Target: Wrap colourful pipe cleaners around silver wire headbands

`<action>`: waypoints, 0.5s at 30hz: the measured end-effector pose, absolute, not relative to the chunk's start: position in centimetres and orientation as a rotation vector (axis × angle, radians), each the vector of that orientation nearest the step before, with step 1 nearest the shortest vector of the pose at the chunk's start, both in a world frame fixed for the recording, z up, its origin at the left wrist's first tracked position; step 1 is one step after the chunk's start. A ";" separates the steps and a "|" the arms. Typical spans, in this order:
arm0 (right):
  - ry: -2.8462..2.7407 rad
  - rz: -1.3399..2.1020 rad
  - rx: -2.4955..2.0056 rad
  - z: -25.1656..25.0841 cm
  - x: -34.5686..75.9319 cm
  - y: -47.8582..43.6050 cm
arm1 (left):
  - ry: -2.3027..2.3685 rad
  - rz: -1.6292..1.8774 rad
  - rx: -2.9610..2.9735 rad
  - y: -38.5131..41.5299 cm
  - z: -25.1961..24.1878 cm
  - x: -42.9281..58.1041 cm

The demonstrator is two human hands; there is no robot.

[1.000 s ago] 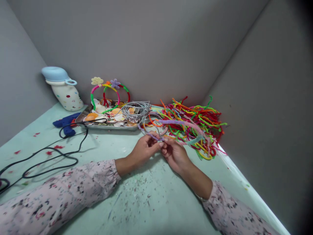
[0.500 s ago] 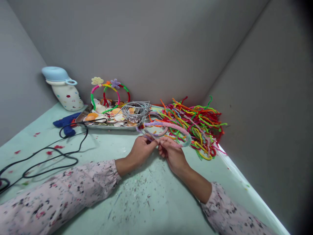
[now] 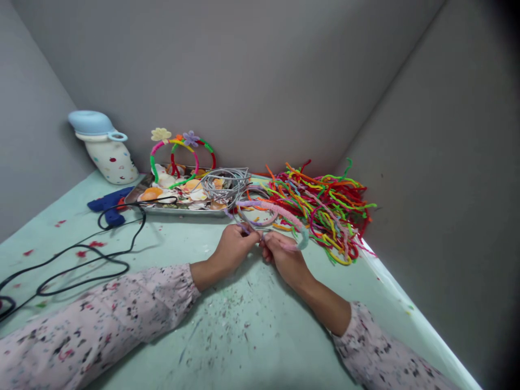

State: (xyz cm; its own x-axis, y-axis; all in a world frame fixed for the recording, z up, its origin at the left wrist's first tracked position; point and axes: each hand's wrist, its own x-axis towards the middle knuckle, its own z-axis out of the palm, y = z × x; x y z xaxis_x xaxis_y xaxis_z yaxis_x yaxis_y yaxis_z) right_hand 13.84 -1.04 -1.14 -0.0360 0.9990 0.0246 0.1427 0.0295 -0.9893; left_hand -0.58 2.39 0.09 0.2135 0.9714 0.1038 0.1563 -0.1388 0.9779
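Note:
Both my hands pinch a pipe-cleaner hoop (image 3: 280, 208), wrapped in lilac, pink and pale blue-green fuzz, above the middle of the table. My left hand (image 3: 235, 246) is closed on its near left side, where the fuzz is lilac. Close beside it, my right hand (image 3: 286, 259) grips the near right side, by the pink part. A thin bare stretch seems to run between the fingertips, though fingers partly hide it. Behind the hoop are a coil of grey wire (image 3: 227, 184) and a heap of coloured pipe cleaners (image 3: 320, 200).
A metal tray (image 3: 190, 213) holds shells, and two finished-looking coloured hoops with flowers (image 3: 161, 134) stand in it. To the left are a blue glue gun (image 3: 109, 205), its black cord (image 3: 122, 261) and a white bottle (image 3: 111, 160) with a blue lid. Walls enclose the table (image 3: 244, 336).
The hoop has shifted slightly left and tilted, its blue-green end now nearer my right hand. My hands have moved only a little and still grip it.

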 end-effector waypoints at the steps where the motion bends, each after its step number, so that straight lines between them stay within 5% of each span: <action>1: -1.364 1.129 -1.291 -1.2 13.8 -1.0 | 1.135 1.051 1.507 2.4 0.1 -0.6; 15: -1.487 0.957 -1.371 -1.3 13.7 -1.4 | 1.234 1.021 1.487 2.8 -0.1 -0.6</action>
